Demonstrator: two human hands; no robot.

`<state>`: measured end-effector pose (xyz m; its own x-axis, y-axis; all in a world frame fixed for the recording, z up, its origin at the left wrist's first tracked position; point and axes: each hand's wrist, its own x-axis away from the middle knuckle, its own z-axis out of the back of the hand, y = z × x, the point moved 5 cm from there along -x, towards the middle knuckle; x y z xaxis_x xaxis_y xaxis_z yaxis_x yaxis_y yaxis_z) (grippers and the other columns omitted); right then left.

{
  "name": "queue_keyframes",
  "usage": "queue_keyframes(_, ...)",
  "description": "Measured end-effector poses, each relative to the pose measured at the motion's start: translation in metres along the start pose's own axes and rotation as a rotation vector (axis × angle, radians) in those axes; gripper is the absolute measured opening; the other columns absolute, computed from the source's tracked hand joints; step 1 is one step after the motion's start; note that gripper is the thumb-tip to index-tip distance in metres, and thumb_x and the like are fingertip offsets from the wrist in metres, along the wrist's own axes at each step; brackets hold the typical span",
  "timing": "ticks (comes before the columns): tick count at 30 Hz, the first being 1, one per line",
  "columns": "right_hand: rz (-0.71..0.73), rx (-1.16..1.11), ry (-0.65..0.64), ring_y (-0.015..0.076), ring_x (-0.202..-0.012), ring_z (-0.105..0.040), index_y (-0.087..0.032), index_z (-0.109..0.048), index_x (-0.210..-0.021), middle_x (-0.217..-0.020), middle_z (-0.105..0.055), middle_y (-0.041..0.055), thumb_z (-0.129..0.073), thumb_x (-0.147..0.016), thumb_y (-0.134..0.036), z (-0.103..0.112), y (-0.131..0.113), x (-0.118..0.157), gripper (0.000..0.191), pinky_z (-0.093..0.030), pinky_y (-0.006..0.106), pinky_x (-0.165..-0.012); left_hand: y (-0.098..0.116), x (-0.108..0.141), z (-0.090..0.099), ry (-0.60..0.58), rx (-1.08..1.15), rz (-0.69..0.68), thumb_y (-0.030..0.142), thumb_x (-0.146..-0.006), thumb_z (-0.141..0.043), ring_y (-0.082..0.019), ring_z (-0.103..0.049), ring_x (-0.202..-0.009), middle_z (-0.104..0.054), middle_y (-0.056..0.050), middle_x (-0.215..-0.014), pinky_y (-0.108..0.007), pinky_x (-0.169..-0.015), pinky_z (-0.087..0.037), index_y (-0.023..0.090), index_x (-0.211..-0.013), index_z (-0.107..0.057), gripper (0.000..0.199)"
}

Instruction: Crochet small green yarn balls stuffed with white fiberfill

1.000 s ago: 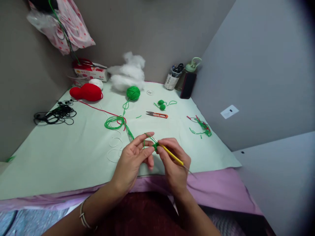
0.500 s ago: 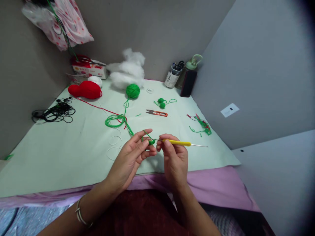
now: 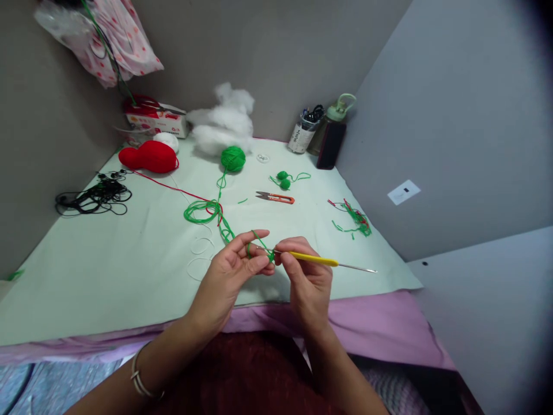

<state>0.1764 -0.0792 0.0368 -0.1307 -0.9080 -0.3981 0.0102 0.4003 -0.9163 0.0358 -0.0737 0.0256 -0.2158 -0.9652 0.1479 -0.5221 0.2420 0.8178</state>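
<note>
Between thumb and fingers, my left hand [image 3: 233, 274] pinches a small green crochet piece [image 3: 271, 256], mostly covered by the fingertips. Green yarn passes over the raised left index finger and trails back to loose green coils [image 3: 201, 212] and a green yarn ball [image 3: 233, 159]. Held like a pen in my right hand [image 3: 307, 276] is a crochet hook [image 3: 313, 259] with a yellow handle and metal ends. Its left tip reaches past the green piece, against the left fingers; the other end points right and slightly down.
Orange thread snips [image 3: 275, 197] and two small green balls [image 3: 284, 180] lie beyond my hands. Yarn scraps [image 3: 356, 220] are at right, a red stuffed piece [image 3: 149, 157] and black cord [image 3: 97, 195] at left. White stuffing [image 3: 224, 124], a phone [image 3: 332, 147] and a bottle [image 3: 337, 112] stand behind.
The hook has pushed further left and its right end has tilted down. My left thumb has shifted over the green piece, which sits slightly lower.
</note>
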Motion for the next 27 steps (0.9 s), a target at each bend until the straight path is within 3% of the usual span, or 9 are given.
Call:
queue_keyframes(13, -0.131, -0.061, -0.079, 0.0166, -0.092, -0.067, -0.028, -0.079, -0.094, -0.095, -0.072, 0.0015, -0.077, -0.088, -0.024, -0.005, 0.008, -0.003, 0.007, -0.055, 0.031, -0.082, -0.007, -0.003, 0.004, 0.026, 0.108, 0.078, 0.026, -0.084, -0.082, -0.012, -0.067, -0.081, -0.068, -0.001, -0.09, -0.024, -0.079, -0.058, 0.02, -0.112, -0.076, 0.03)
queue_keyframes(18, -0.178, -0.079, -0.071, 0.0166, -0.088, -0.066, -0.026, -0.078, -0.088, -0.091, -0.071, 0.0013, -0.079, -0.085, -0.024, -0.002, 0.013, -0.004, 0.003, -0.054, 0.03, -0.079, -0.009, -0.004, 0.003, 0.017, 0.089, 0.084, 0.024, -0.083, -0.082, -0.014, -0.067, -0.088, -0.069, -0.002, -0.094, -0.027, -0.085, -0.057, 0.02, -0.115, -0.075, 0.033)
queue_keyframes(23, -0.235, -0.199, -0.091, 0.0144, -0.082, -0.063, -0.028, -0.078, -0.086, -0.09, -0.068, -0.0007, -0.077, -0.085, -0.019, -0.003, 0.018, -0.005, 0.008, -0.051, 0.027, -0.072, -0.002, -0.001, 0.0, 0.02, -0.067, -0.051, 0.019, -0.08, -0.083, -0.014, -0.064, -0.091, -0.066, 0.0, -0.093, -0.024, -0.085, -0.056, 0.023, -0.116, -0.073, 0.037)
queue_keyframes(27, -0.243, -0.254, -0.102, 0.0129, -0.093, -0.062, -0.031, -0.079, -0.086, -0.091, -0.067, -0.0028, -0.073, -0.087, -0.013, -0.004, 0.016, -0.004, 0.018, -0.049, 0.025, -0.081, 0.004, 0.006, -0.005, 0.069, -0.171, -0.122, 0.018, -0.084, -0.08, -0.01, -0.063, -0.087, -0.062, 0.003, -0.089, -0.017, -0.079, -0.053, 0.027, -0.113, -0.07, 0.033)
